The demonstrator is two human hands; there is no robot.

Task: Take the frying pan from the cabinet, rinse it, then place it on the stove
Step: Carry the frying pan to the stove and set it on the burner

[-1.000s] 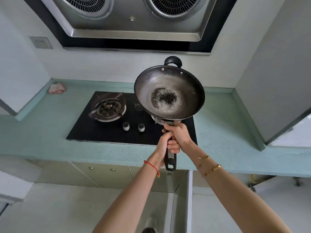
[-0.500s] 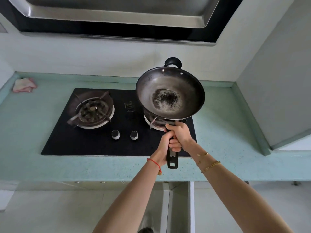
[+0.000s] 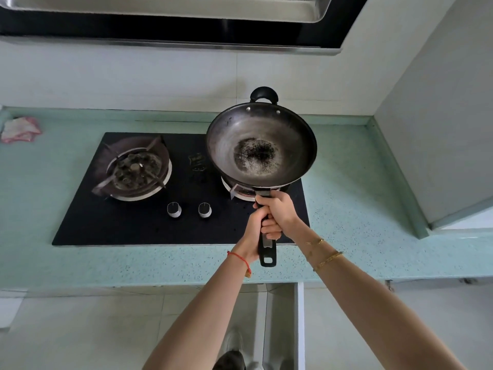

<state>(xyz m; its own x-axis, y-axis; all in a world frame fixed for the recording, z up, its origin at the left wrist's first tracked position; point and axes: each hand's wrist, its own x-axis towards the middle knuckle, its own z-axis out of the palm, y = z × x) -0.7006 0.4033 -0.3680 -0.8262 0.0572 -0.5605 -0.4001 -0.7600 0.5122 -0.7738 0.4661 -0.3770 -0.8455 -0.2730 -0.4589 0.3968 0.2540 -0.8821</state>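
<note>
The frying pan (image 3: 260, 142) is a dark, round metal pan with a black patch at its bottom, a small loop handle at the far rim and a long black handle toward me. Both hands grip that long handle: my right hand (image 3: 280, 209) nearer the bowl, my left hand (image 3: 253, 233) just below it. The pan is tilted toward me and hovers over the right burner (image 3: 241, 190) of the black glass stove (image 3: 112, 222); the burner is mostly hidden beneath it. Whether the pan touches the burner, I cannot tell.
The left burner (image 3: 136, 169) stands bare, with two knobs (image 3: 189, 210) at the stove's front. A range hood (image 3: 186, 22) hangs above. A pink cloth (image 3: 20, 128) lies at the far left of the green countertop (image 3: 360, 182). An open cabinet door (image 3: 298, 324) stands below.
The pan has sunk lower and closer over the right burner. My view has moved nearer and tipped down, so the hood's fans have left the frame. Both hands keep their grip.
</note>
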